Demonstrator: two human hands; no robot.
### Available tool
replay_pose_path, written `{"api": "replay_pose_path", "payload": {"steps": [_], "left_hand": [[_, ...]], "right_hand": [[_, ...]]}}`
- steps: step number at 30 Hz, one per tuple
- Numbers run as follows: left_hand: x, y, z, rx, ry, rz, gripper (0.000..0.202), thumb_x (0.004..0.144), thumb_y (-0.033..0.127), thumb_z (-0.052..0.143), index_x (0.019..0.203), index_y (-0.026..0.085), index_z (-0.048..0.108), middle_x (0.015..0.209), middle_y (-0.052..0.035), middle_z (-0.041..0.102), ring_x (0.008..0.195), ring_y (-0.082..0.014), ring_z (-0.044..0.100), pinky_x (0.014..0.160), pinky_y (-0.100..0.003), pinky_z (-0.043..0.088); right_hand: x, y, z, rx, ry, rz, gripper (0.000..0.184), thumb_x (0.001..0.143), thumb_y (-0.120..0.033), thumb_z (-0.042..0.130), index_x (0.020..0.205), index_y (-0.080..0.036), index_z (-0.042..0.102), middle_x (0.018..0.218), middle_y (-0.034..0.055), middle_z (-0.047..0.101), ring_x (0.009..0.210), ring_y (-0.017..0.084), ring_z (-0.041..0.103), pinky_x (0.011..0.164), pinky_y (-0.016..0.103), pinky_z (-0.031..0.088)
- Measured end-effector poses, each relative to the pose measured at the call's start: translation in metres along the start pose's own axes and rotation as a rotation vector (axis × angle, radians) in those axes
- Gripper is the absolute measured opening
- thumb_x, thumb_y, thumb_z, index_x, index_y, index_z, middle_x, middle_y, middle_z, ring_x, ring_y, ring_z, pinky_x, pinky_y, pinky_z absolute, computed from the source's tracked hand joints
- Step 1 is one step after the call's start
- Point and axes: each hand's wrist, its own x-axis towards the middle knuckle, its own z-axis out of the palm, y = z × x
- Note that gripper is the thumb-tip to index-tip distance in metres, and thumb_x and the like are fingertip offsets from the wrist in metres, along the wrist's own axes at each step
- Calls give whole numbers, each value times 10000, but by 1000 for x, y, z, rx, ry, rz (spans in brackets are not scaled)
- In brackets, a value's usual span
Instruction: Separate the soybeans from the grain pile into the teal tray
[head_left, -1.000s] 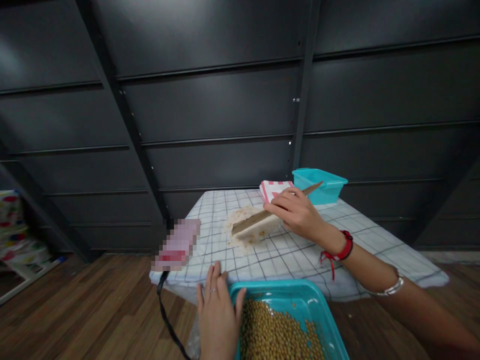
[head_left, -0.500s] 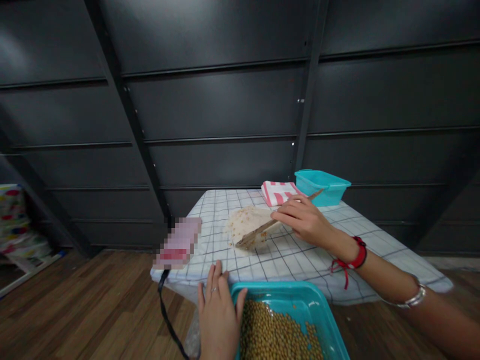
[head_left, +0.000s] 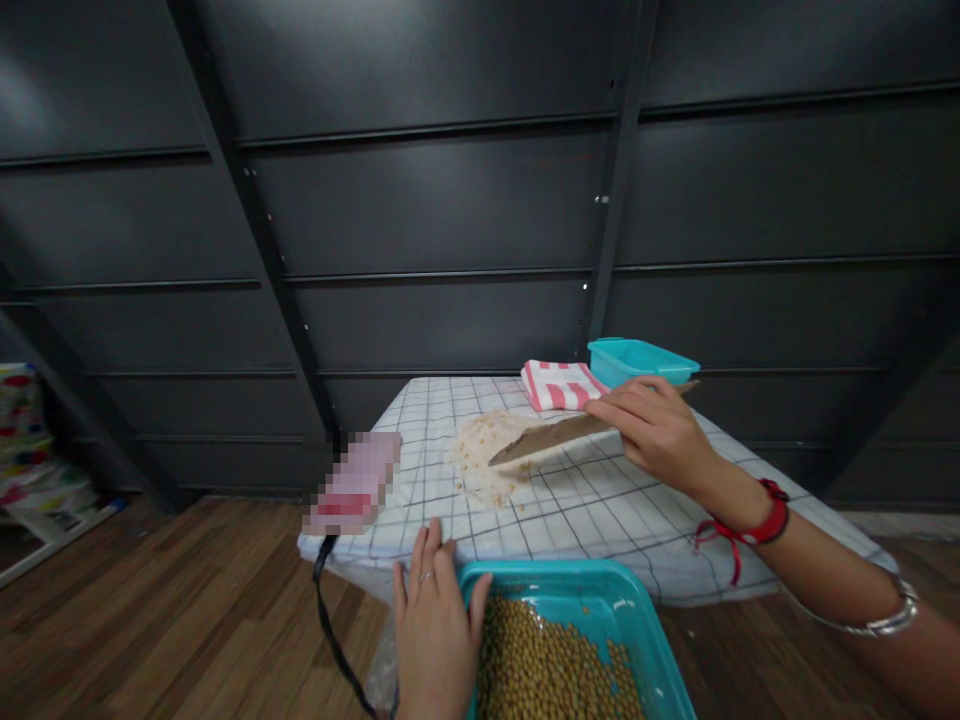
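My right hand (head_left: 656, 430) is closed on a long flat brown strip (head_left: 559, 437), like cardboard or wood, held tilted above a pale pile of grains (head_left: 487, 458) on the checked tablecloth (head_left: 600, 510). The strip's low end hangs just over the pile's right side. My left hand (head_left: 435, 625) grips the left rim of a teal tray (head_left: 600, 590) filled with yellowish beans (head_left: 551, 665), held at the table's near edge.
A red-and-white striped cloth (head_left: 562, 385) and a second teal tub (head_left: 641, 360) lie at the table's far side. A blurred pink object (head_left: 352, 485) with a black strap (head_left: 337, 640) sits at the left edge. Dark panelled wall behind; wooden floor around; coloured items at far left (head_left: 30, 460).
My right hand has drawn back to the right and lifted the strip, which a moment ago lay down in the grain pile. The left hand and tray have stayed put.
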Motion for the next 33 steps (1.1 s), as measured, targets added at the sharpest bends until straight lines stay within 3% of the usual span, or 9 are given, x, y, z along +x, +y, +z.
{"api": "replay_pose_path", "payload": {"steps": [8,15,25,33], "left_hand": [[0,-1,0,-27,-4,-8,342,829,419,357,985,152,504,1175,-170,557,1096,-288,502,813,-496,443],[0,0,1,-6,-6,-2,345,831,417,355,982,147,508,1171,-174,558,1106,-287,494,817,-487,444],[3,0,-1,-11,10,13,348,839,423,335,979,145,492,1153,-176,571,1076,-292,519,794,-492,457],[2,0,-1,-20,5,11,340,836,413,354,977,136,493,1158,-179,568,1082,-294,514,799,-492,458]], "right_hand": [[-13,-1,2,-94,-124,3,409,685,27,356,937,-188,596,761,36,637,730,169,516,727,344,351],[-14,-5,-17,-137,-123,-52,385,682,25,368,915,-191,584,748,26,634,718,166,519,731,334,350],[-18,-2,-10,-237,-153,-58,337,696,20,372,887,-157,587,722,43,629,696,172,515,706,332,350],[-15,-11,-26,-188,-140,-70,363,692,36,362,892,-170,584,742,37,641,704,169,517,717,329,362]]}}
